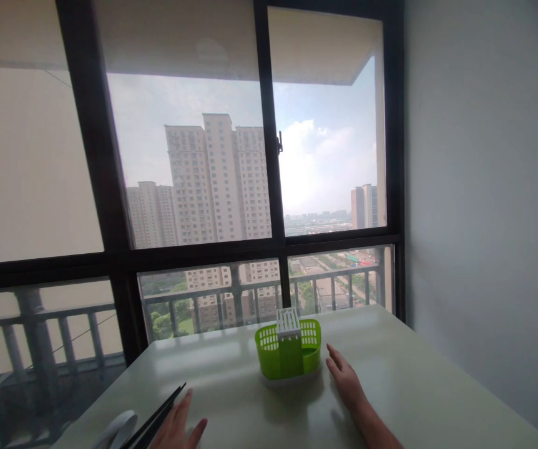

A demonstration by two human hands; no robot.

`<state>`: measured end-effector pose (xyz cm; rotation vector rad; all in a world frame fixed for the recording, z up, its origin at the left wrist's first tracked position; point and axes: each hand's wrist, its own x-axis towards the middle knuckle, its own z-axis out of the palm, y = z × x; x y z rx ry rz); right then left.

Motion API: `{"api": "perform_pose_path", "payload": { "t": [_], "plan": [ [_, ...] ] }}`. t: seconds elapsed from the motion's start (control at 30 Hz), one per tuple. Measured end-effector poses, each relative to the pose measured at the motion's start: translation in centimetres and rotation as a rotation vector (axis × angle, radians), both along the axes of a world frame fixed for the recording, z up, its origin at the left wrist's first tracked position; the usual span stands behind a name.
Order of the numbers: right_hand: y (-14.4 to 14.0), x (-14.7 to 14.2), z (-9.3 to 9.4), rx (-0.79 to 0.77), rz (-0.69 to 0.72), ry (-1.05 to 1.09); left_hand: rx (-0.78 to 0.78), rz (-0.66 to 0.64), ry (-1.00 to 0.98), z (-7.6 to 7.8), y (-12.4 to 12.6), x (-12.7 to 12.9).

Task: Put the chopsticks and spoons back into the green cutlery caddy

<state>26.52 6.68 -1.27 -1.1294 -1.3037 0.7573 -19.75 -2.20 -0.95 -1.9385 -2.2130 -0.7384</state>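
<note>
A pale table [414, 386] stands by the window. On it rest a green basket [288, 352], black chopsticks [156, 419], a white spoon [118, 429], and both hands flat.

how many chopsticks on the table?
2. Both black chopsticks lie side by side at the table's near-left edge, just left of the left hand, beside a white spoon-like item. Their lower ends are cut off by the frame; more may be hidden there.
</note>
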Motion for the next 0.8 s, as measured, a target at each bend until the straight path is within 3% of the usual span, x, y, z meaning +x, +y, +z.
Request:
{"api": "perform_pose_path", "payload": {
  "t": [0.07, 0.17, 0.27, 0.33, 0.43, 0.57, 0.8],
  "plan": [
    [-0.4, -0.5, 0.1, -0.011, 0.02, -0.064, 0.104, -0.058, -0.076, 1.5, 0.5, 2.9],
    [-0.8, -0.9, 0.5, -0.015, -0.007, -0.088, 0.328, -0.124, -0.056, 6.0, 0.9, 7.4],
    [-1.0, -0.8, 0.8, -0.012, -0.032, -0.086, 0.419, -0.187, 0.042, 10.1, 2.2, 11.6],
    [-1.1, -0.7, 0.8, -0.005, -0.037, -0.084, 0.393, -0.159, 0.082, 11.6, 3.9, 13.6],
    [-1.1, -0.5, 0.7, 0.006, -0.043, -0.088, 0.316, -0.073, 0.106, 12.5, 7.2, 14.4],
    [-1.0, -0.3, 0.3, 0.007, -0.029, -0.093, 0.225, 0.067, 0.14, 13.7, 10.6, 10.6],
    [-0.8, -0.7, 0.4, 0.014, -0.013, -0.121, 0.102, 0.298, 0.173, 15.6, 11.8, -3.0]
  ]
}}
